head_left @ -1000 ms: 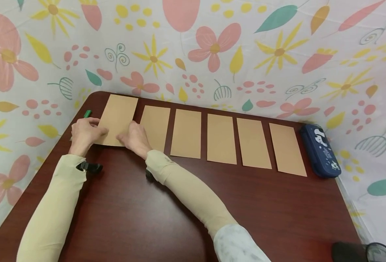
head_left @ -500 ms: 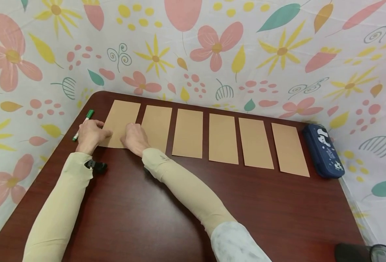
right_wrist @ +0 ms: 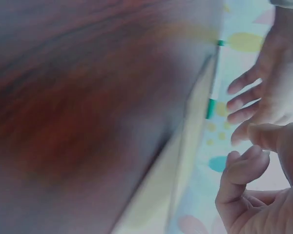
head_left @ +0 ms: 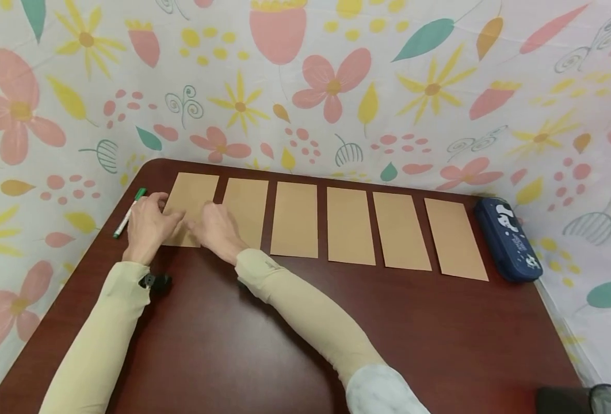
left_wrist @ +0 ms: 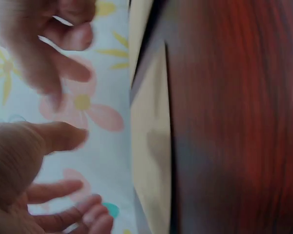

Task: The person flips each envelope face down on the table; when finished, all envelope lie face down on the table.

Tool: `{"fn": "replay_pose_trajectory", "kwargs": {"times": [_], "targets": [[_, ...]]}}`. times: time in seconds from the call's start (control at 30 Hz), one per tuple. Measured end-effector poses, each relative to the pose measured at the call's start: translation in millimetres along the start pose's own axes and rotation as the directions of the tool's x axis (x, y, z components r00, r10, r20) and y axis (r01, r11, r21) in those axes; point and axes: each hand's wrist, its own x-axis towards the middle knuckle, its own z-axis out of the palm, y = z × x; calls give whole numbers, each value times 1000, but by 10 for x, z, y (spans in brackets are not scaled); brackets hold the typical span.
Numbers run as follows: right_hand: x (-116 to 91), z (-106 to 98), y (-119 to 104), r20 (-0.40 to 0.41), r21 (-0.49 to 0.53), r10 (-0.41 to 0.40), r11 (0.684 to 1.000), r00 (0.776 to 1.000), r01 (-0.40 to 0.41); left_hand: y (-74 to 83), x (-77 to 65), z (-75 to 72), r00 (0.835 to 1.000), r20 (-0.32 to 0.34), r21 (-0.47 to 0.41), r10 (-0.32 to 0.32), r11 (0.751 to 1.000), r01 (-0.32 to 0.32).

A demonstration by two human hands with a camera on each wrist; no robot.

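Note:
Several brown paper rectangles lie in a row along the back of the table. Over the leftmost brown paper (head_left: 194, 190) hover both hands, apart from it in the wrist views. The left hand (head_left: 150, 226) is above its left edge, fingers spread and loosely bent, holding nothing; in the left wrist view the left hand's thumb (left_wrist: 63, 135) is apart from the fingers. Toward its right edge, the right hand (head_left: 217, 230) has bent fingers and nothing gripped, partly covering the second paper (head_left: 251, 198). In the right wrist view the right hand (right_wrist: 254, 190) shows its thumb near its curled index finger.
A green-capped marker (head_left: 129, 214) lies left of the left hand. At the right end of the row is a dark blue pencil case (head_left: 507, 238). A black object (head_left: 561, 399) sits at the lower right corner. A flowered cloth (head_left: 336, 138) hangs behind the dark wooden table (head_left: 388, 322).
The leftmost paper has come down and right into line with the row. Both hands have let go of it and lifted off. The marker now shows fully.

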Motion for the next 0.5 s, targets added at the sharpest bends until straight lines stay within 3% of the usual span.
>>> {"fn": "replay_pose_trajectory", "kwargs": {"times": [0.13,0.27,0.5], "targets": [[-227,-360,-49,-37,60,5,998,999,-3,106,-72,12,995,-65,-52,81,995,-84],[-401,-604,25,-112,61,-49,997,992,56,155,-121,34,986,-101,-37,133,990,-138],[-770,-999,426,-229,84,-80,991,970,101,170,-220,46,959,-139,7,246,969,-247]]}}
